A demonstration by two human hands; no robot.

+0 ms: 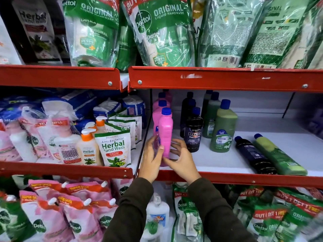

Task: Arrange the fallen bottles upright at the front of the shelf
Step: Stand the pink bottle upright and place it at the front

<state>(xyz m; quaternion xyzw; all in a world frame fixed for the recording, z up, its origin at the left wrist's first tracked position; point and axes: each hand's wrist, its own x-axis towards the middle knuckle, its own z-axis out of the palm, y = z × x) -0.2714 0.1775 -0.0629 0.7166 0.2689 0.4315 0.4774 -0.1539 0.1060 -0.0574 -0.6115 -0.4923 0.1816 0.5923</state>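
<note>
A pink blue-capped floor-cleaner bottle (165,135) stands upright near the shelf's (218,161) front edge, between the left hand (151,159) and right hand (181,158), both loosely cupping it.

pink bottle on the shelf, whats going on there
A person has both hands around the front pink bottle, left hand and right hand near its base, standing it upright at the shelf edge. Black and green bottles stand beside it. Further right, a black bottle and a green bottle lie on their sides.
</note>
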